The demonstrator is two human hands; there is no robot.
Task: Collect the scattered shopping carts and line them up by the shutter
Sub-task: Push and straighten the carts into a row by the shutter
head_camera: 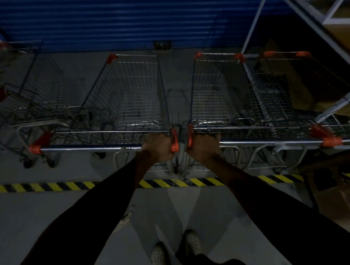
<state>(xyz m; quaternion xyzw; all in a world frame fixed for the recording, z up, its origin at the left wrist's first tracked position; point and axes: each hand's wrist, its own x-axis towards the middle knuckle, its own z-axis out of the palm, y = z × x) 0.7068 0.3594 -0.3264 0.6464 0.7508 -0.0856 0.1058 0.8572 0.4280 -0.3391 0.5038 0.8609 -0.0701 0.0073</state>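
left hand grips left cart handle | right hand grips right cart handle | carts apparently facing shutter

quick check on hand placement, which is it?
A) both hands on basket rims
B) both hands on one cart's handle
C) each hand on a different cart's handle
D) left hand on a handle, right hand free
C: the left hand grips the near end of the left cart handle, and the right hand grips the near end of the right cart handle, side by side.
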